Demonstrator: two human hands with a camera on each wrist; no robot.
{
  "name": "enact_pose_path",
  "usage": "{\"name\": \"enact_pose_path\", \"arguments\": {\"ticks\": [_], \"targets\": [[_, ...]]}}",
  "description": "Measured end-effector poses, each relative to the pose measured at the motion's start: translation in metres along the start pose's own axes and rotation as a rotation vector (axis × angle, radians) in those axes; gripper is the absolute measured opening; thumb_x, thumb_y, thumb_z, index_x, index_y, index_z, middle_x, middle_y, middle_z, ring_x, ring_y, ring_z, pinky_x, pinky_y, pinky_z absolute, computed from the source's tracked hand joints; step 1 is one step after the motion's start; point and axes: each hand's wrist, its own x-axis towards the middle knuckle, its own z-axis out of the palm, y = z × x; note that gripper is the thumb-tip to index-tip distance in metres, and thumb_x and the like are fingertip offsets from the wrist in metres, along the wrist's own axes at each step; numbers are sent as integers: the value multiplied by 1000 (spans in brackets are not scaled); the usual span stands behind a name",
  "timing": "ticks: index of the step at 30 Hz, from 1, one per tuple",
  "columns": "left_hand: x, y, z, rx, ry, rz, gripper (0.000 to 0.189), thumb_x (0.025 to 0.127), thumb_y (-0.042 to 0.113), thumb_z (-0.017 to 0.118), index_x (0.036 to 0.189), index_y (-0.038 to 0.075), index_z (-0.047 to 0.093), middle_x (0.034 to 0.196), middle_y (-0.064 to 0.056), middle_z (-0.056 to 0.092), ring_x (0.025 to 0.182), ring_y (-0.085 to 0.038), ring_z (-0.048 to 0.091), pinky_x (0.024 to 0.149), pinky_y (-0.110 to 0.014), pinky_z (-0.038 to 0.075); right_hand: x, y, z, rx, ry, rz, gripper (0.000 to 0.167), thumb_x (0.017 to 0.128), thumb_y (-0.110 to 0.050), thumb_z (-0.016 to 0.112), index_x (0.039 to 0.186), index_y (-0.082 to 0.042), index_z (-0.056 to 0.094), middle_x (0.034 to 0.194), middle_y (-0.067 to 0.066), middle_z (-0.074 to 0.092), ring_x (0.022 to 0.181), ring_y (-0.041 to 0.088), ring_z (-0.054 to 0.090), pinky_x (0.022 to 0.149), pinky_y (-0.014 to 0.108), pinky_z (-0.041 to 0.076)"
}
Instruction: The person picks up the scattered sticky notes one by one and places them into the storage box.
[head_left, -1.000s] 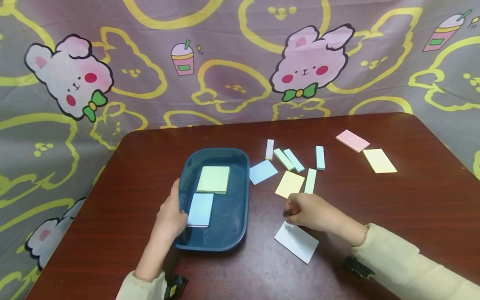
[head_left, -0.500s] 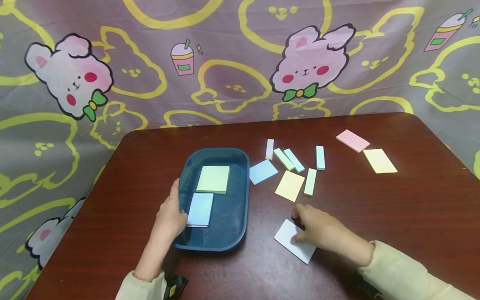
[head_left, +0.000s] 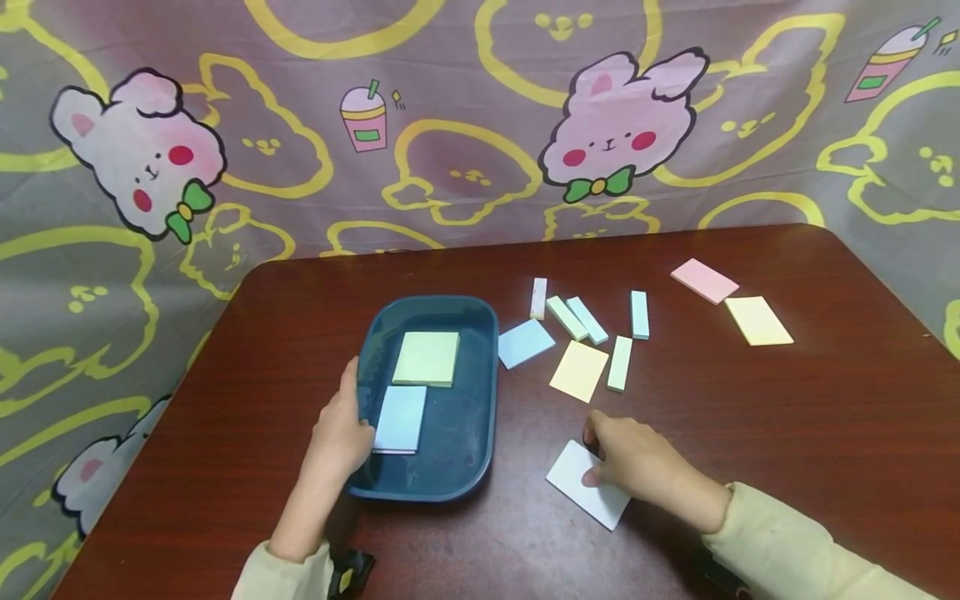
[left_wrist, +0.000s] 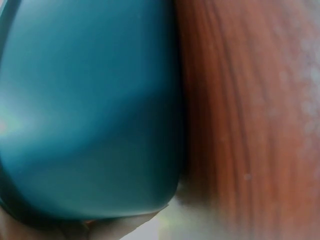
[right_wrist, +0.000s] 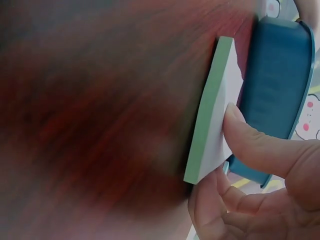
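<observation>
My left hand (head_left: pixel 340 437) grips the left rim of a dark blue plastic tray (head_left: pixel 463 433), its thumb lapping over the edge. Inside lie a square green sticky note pad (head_left: pixel 427 358) and a light blue one (head_left: pixel 401 419). To the tray's right, a white-topped sticky note pad (head_left: pixel 567 467) lies at a slant on the table. My right hand (head_left: pixel 648 458) pinches this pad at its right side, thumb on the top face and fingers curled at the edge. The right wrist view shows the pad's green side (right_wrist: pixel 207 115). Tray wall (left_wrist: pixel 90 100) nearly fills the left wrist view's left half.
Beyond the right hand lie a yellow pad (head_left: pixel 580 371), a blue pad (head_left: pixel 527 343) against the tray, and several narrow strips such as a green one (head_left: pixel 619 363). Farther right are a pink pad (head_left: pixel 705 280) and a pale yellow pad (head_left: pixel 759 321). A patterned curtain (head_left: pixel 465 125) hangs behind the table.
My right hand has moved from the white pad's far corner to its right side, and its thumb now rests on top. The left hand and tray have stayed put.
</observation>
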Motion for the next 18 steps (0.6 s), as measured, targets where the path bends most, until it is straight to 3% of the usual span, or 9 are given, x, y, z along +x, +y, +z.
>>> {"name": "enact_pose_path", "arguments": {"ticks": [9,18], "targets": [[0,1,0,-1,8,13,79,85,-9,47,152,4,8,143,-33,36,109,-49,53,77,-54,51,1,2,2,47,10,4,28,67,-16,83,75,-8,58,64,0,50,60,13,47,54,26,37],[-1,1,0,-5,3,4,79,86,-8,48,152,4,7,144,-33,35,116,-51,50,88,-60,48,-2,3,-1,70,-21,-30,30,68,-16,82,72,-9,53,67,0,51,63,13,46,56,25,37]]}}
